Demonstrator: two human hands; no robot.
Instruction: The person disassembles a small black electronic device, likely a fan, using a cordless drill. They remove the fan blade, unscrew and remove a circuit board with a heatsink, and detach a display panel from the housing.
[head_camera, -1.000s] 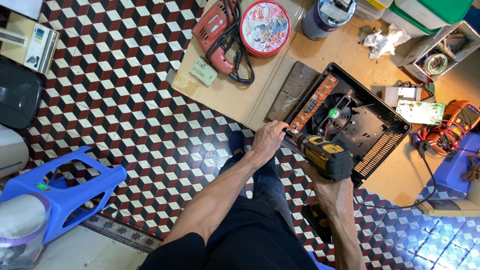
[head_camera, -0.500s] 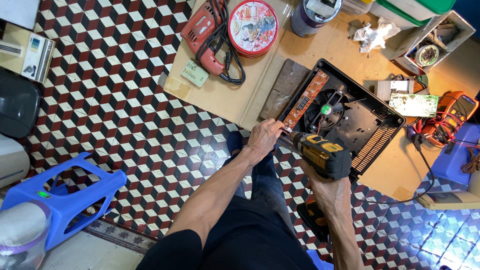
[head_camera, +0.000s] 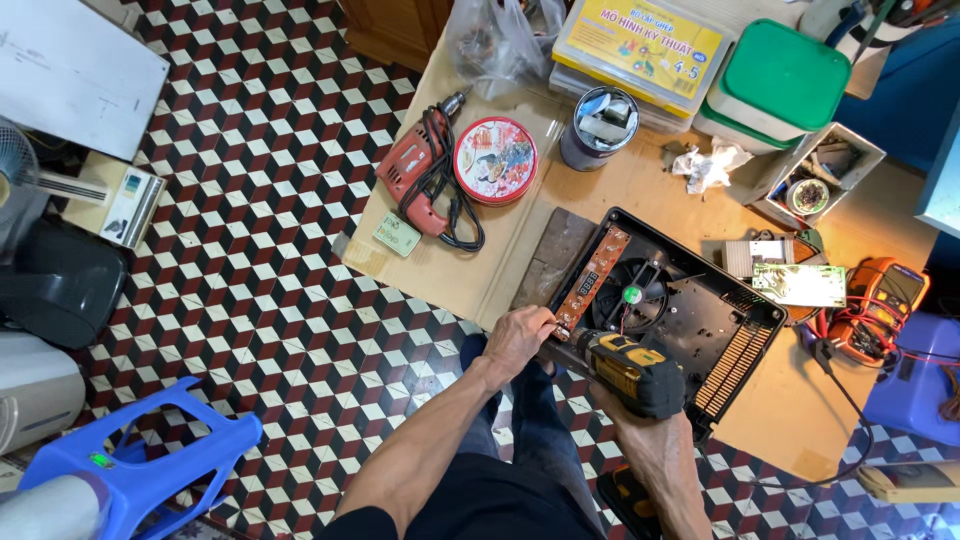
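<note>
Now right hand (head_camera: 650, 435) grips drill (head_camera: 625, 368), left hand (head_camera: 517, 338) steadying.

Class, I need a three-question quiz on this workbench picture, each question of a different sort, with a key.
1. True or false: the right hand holds the yellow and black cordless drill.
2. What does the left hand touch? A) round red tin B) corner of the black appliance casing C) blue stool
3. Name the part at the casing's centre.

Key: 1 true; 2 B; 3 the fan.
</note>
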